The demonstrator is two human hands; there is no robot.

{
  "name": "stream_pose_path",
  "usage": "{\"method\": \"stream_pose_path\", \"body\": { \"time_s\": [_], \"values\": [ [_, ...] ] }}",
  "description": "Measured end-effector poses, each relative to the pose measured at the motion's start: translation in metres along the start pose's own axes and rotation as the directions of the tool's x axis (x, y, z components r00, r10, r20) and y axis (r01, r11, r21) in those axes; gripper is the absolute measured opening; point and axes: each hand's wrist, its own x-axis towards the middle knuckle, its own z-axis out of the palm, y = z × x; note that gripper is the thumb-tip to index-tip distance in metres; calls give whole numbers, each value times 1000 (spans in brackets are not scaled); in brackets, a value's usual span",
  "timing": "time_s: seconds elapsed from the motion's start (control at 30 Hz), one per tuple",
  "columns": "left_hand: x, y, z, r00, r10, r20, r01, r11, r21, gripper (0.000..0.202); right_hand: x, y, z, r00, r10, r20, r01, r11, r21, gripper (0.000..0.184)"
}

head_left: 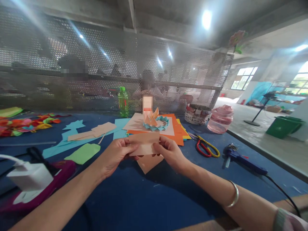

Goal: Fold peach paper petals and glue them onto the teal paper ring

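Left hand [115, 154] with fingers clamped on a peach paper sheet [143, 144], right hand [170, 153] pinching its other end, fingers together, held over orange paper [176, 138], on a blue worktable [134, 205]

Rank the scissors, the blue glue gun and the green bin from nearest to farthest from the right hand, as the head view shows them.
From the right hand:
1. Red-and-yellow-handled scissors, on the table to its right.
2. Blue hot glue gun, farther right on the table.
3. Green bin, on the floor beyond the table.

Here we go: a smooth silver bangle [233, 194] on the right forearm [207, 189], and just past that bangle, a pink sleeve [288, 221] with a ribbed grey-green cuff [279, 219]!
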Motion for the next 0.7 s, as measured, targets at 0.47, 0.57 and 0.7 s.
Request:
{"method": "stream_pose_path", "body": {
  "time_s": [0.47, 0.57, 0.7],
  "values": [
    [-1, 8, 1, 996, -28, -86, 12, 985, -172, 23, 1, -3, -2, 991, 46, -127, -34, 995, 98, 21],
    [0, 7, -1, 994, -26, -110, 2, 976, -218, 16, 1, -1, -5, 984, -63, -165, 64, 998, 0, 45],
    [1, 7, -2, 987, -93, -132, 55, 961, -271, 16, 0, -2, -7, 969, -227, -92, 202, 953, -227, 48]
  ]
}}
